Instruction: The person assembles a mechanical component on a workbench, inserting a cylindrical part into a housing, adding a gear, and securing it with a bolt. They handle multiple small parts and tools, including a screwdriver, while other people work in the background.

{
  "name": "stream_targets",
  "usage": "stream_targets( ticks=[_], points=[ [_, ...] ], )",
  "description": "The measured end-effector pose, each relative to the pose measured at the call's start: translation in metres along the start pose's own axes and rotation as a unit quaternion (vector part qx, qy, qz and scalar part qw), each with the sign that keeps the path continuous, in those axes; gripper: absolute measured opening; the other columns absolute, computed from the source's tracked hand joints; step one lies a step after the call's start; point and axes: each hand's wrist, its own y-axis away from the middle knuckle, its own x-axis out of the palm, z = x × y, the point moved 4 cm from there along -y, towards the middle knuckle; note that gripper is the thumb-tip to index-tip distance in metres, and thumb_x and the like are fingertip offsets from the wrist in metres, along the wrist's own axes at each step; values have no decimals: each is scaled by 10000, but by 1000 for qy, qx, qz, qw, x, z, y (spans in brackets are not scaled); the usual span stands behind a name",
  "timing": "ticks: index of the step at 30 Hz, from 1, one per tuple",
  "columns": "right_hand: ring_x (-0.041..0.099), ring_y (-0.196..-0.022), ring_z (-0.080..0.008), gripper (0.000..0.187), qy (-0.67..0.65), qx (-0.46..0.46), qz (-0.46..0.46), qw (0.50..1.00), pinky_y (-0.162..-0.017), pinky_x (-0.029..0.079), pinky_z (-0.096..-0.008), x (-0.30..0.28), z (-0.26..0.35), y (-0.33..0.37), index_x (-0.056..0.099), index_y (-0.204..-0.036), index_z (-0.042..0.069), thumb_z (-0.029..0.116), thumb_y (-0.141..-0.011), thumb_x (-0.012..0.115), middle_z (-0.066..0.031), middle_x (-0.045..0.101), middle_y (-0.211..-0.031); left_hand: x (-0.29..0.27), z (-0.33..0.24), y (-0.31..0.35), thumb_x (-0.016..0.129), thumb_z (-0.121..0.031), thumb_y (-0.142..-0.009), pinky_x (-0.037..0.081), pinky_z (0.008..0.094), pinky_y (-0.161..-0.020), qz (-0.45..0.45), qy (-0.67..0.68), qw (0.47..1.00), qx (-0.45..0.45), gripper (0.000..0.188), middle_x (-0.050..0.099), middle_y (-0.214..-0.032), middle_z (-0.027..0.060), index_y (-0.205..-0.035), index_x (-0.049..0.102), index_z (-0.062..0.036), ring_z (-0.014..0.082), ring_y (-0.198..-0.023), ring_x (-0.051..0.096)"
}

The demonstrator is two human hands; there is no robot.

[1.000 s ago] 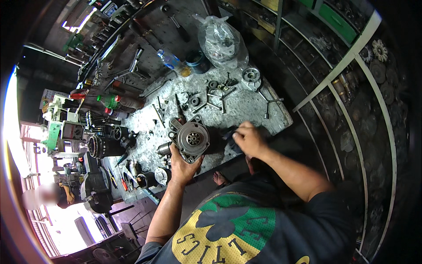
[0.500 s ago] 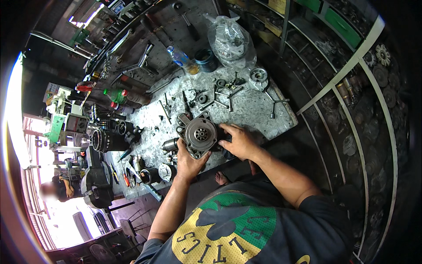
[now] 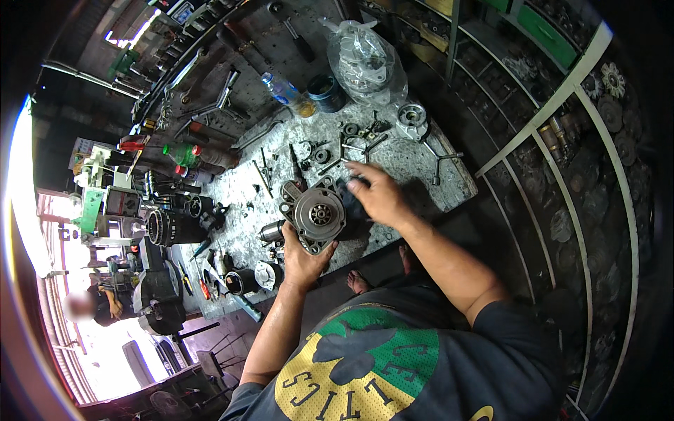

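Observation:
A round metal starter motor (image 3: 320, 213), with a small toothed pinion at its centre, faces up over the near side of the workbench. My left hand (image 3: 303, 261) grips its lower left edge, thumb along the side. To the right of the motor, my right hand (image 3: 381, 196) is off it, fingers stretched out and apart, holding nothing. The motor's dark body is partly hidden behind its front plate. Just left of it lies a small dark cylinder (image 3: 271, 231). Beyond my right hand are a three-armed wrench (image 3: 349, 156) and several small rings and gears.
The workbench (image 3: 414, 189) carries a bagged metal part (image 3: 364, 63), a plastic bottle (image 3: 284, 91), a dark can (image 3: 325, 93) and a round metal housing (image 3: 411, 122). A hammer (image 3: 246, 306) lies near the front left edge. Parts shelves (image 3: 562, 161) stand right; another person (image 3: 105, 302) is far left.
My right hand has come off the starter motor's right side and moved slightly up and away, fingers spreading. My left hand keeps its hold, nearly still.

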Motion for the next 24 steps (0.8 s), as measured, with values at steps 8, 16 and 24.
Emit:
stream_targets(
  ticks=[8, 16, 24],
  points=[
    [718, -1172, -356, 380, -51, -6, 156, 986, -1048, 541, -420, 20, 30, 4, 742, -1303, -23, 206, -1001, 780, -236, 729, -1268, -8, 8, 4, 987, -332, -790, 466, 461, -1185, -10, 6, 1000, -5, 1213, 546, -1496, 301, -1619, 218, 110, 393, -1385, 593],
    [726, -1111, -307, 458, -74, -50, 159, 983, -1009, 549, -405, 13, 121, 13, 678, -1345, -58, 186, -977, 801, -199, 744, -1224, -34, -21, 29, 977, -266, -774, 447, 434, -1184, -62, 234, 967, 78, 1161, 551, -1476, 208, -1617, 230, 16, 307, -1374, 570],
    [693, -1107, -196, 465, -74, -32, 179, 980, -1019, 536, -348, 29, 143, 26, 676, -1354, -63, 162, -975, 825, -136, 754, -1216, -54, -17, 46, 965, -243, -765, 442, 436, -1201, -75, 233, 964, 101, 1187, 529, -1507, 233, -1641, 216, 40, 315, -1406, 551]
  ],
)
